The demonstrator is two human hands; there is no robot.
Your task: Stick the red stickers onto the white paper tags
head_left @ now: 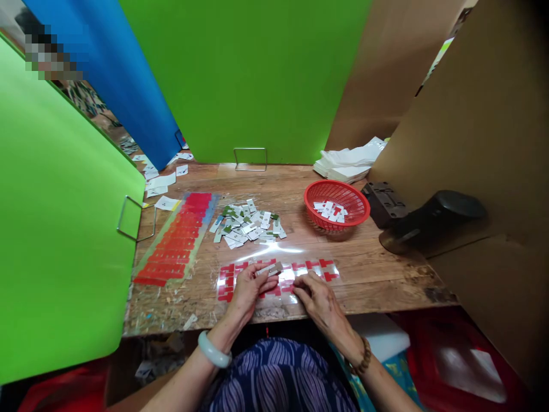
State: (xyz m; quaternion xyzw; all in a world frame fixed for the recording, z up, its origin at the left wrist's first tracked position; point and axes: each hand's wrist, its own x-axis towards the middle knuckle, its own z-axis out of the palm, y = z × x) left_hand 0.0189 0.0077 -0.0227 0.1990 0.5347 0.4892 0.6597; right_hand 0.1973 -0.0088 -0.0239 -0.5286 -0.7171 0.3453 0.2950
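My left hand [253,288] is closed on a small flat grey-white piece [271,269], gripped between thumb and fingers. Beneath both hands lies a clear plastic sheet [332,268] bearing rows of red T-shaped stickers [226,282]. My right hand [315,293] rests over this sheet, its thumb and forefinger pinched together near the red stickers; whatever sits between those fingertips is too small to make out. Beyond my hands is a loose pile of similar small flat pieces [249,222], white, grey and green.
A red plastic basket [337,189] with several white pieces stands at the right. Red strips [175,240] lie on the table's left. Green panels [249,74] and cardboard [472,131] wall the table. Behind the basket are white papers [349,161], a metal block [384,203] and a dark cylinder [433,223].
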